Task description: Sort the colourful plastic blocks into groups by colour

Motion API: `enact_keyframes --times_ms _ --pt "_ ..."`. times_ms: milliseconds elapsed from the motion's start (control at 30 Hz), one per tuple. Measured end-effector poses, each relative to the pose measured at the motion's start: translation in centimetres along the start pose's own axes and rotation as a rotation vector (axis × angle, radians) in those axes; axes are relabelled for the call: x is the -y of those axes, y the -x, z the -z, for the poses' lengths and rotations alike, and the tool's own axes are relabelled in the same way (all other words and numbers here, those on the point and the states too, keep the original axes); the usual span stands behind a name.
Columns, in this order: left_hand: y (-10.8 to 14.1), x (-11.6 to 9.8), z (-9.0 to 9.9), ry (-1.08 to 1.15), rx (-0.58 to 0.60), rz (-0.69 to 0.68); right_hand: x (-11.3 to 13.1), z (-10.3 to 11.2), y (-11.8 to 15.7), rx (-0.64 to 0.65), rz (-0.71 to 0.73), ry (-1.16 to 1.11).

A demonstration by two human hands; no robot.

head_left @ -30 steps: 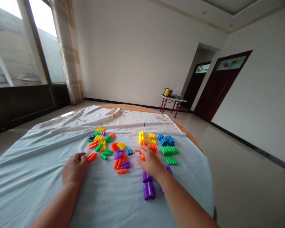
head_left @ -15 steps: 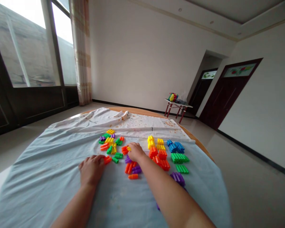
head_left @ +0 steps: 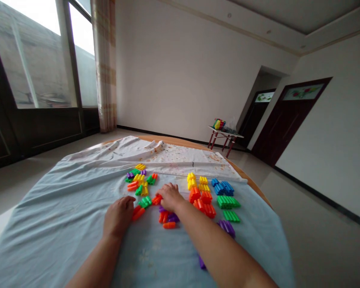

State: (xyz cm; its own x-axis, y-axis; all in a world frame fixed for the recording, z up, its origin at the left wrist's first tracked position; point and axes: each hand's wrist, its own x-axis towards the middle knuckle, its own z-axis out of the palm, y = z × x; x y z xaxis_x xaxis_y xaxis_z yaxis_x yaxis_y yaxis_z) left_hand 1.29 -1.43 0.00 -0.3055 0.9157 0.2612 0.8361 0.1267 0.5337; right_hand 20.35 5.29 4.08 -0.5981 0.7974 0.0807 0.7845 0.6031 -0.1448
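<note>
Right hand (head_left: 169,196): fingers curved over an orange cluster (head_left: 156,199), left of the orange stack (head_left: 202,202) on the bench (head_left: 177,139); pinching or not, cannot tell. Left hand (head_left: 119,214): beside orange rods (head_left: 138,213); closure hidden. Judged light, stiff, slippery plastic, hardly fragile; best gripped across opposite sides.

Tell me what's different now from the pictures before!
The right hand moved left, from the orange group to loose orange pieces in the middle; whether it grips them, I can't tell. The other orange pieces, by the left hand, slid nearer the person, and the green pieces bunched closer. The yellow group and blue group stayed put.
</note>
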Motion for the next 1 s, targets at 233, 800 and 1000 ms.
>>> enact_keyframes --times_ms 233,800,1000 --pt "-0.2 0.0 0.2 0.092 -0.043 0.104 0.0 0.7 3.2 -0.037 0.035 -0.085" --pt "-0.7 0.3 0.5 -0.015 0.012 0.081 5.1 1.4 7.7 -0.139 0.192 -0.186" --pt "-0.3 -0.2 0.8 -0.019 0.061 0.021 5.3 0.2 10.1 0.015 0.220 -0.125"
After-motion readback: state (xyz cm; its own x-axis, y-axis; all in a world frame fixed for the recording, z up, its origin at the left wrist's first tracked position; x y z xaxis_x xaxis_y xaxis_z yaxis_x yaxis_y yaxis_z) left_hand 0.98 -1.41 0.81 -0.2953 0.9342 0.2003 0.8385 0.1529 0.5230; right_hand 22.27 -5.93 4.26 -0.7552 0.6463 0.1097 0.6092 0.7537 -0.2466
